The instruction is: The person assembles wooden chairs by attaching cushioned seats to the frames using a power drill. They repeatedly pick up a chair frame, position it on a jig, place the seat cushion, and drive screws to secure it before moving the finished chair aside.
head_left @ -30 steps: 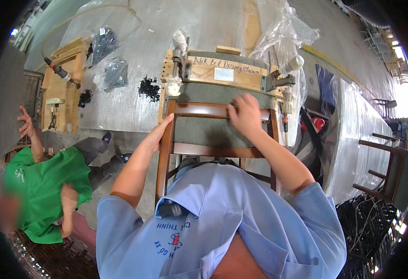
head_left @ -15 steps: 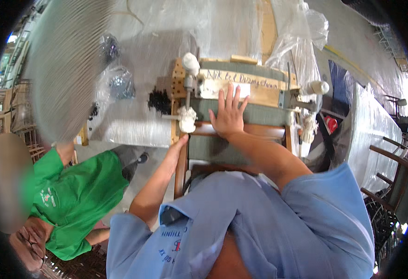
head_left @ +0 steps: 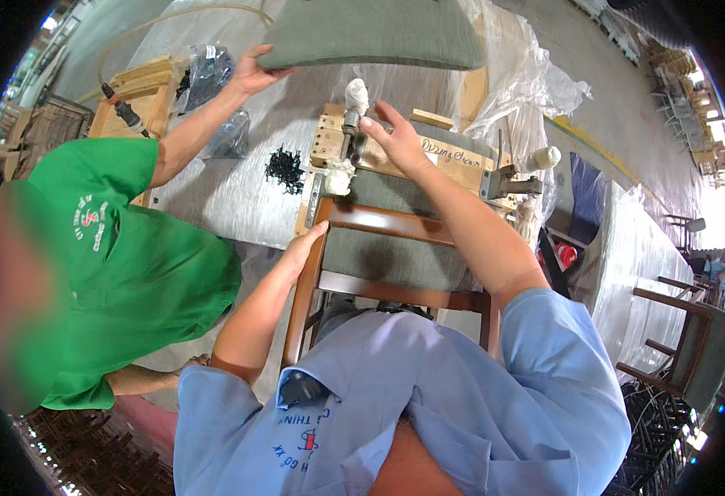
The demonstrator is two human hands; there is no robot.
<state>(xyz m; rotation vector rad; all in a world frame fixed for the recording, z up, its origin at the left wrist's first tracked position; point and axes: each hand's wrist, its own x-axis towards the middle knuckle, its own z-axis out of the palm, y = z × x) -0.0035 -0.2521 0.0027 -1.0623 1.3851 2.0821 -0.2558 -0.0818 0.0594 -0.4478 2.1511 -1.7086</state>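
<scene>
a long worktable point(head_left: 238, 207) wrapped in clear plastic sheeting fills the upper half of the head view, in a big workshop with a grey floor. on it lie a small heap of black screws point(head_left: 285, 168), dark plastic bags point(head_left: 210, 78) and a wooden block point(head_left: 143, 83) with an air tool on a hose. a wooden jig point(head_left: 453, 165) with metal clamps stands at the table's near edge, and a brown wooden chair frame point(head_left: 383, 223) with a grey-green padded back leans against it. more chairs stand at the right edge point(head_left: 681, 331). the person's left hand point(head_left: 305, 248) rests open on the frame's left upright, fingers loosely wrapped on the wood. the right hand point(head_left: 395, 140) reaches forward to the jig with fingers spread, fingertips at the taped clamp handle point(head_left: 354, 107); whether it grips it cannot be told. at the left, a co-worker in a green shirt point(head_left: 131, 264) lifts a grey seat cushion point(head_left: 371, 33) over the table with one hand point(head_left: 255, 74).
</scene>
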